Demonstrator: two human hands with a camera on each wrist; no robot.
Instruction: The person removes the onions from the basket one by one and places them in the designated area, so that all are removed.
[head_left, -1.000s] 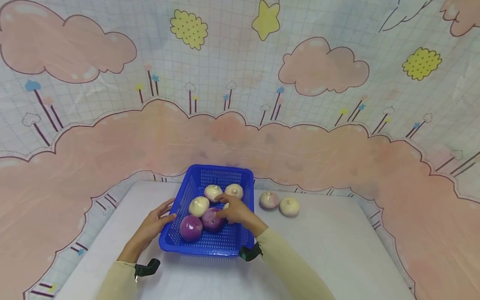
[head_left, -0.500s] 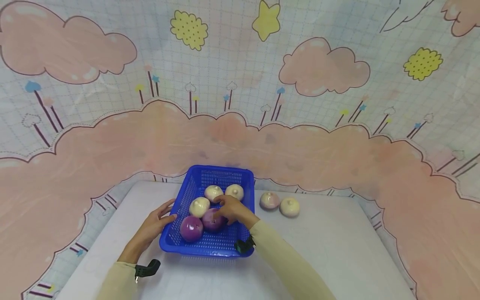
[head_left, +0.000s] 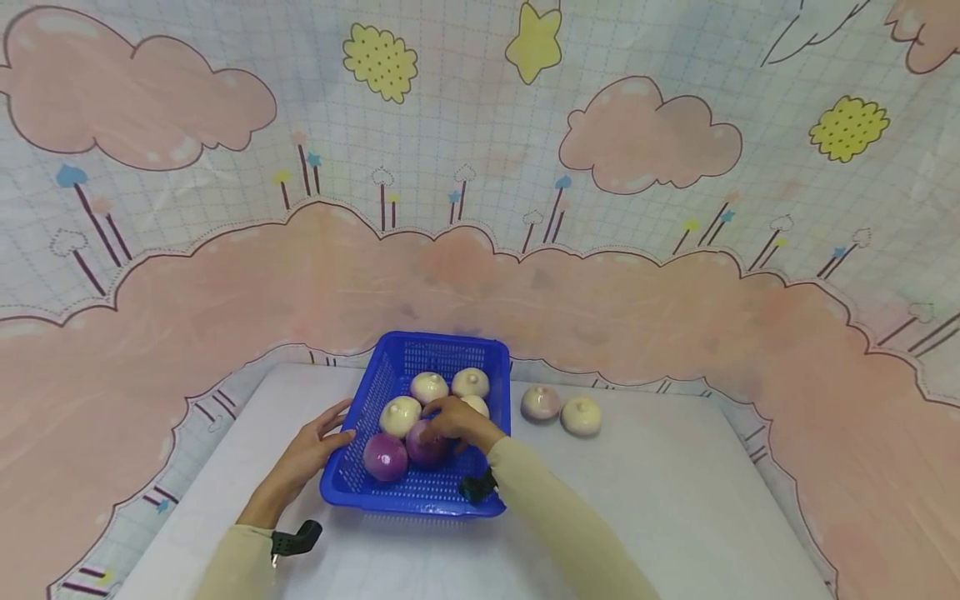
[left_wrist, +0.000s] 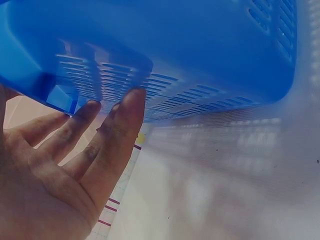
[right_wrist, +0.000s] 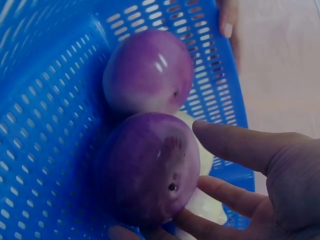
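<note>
A blue plastic basket (head_left: 416,504) holds two glossy purple onions and several whitish ones with nubbed tops. My left hand (head_left: 303,450) steadies its left side. The thumb lies at the rim and the nearly straight fingers (left_wrist: 132,107) touch the slotted outer wall. Inside the basket my right hand (head_left: 457,421) is at the inner purple onion (right_wrist: 155,170), thumb on one side and curved fingers at the other. That onion sits on the basket floor against the other purple onion (right_wrist: 150,70). A whitish onion (head_left: 476,406) is partly hidden behind the right hand.
Two more onions, one pinkish white (head_left: 540,403) and one cream (head_left: 581,416), lie on the white table (head_left: 675,492) right of the basket. Behind stands a cloth backdrop (head_left: 480,283) with pink clouds.
My right hand has shifted slightly down and left, toward the inner purple onion, uncovering more of the whitish onion behind it. The left hand and basket have stayed in place.
</note>
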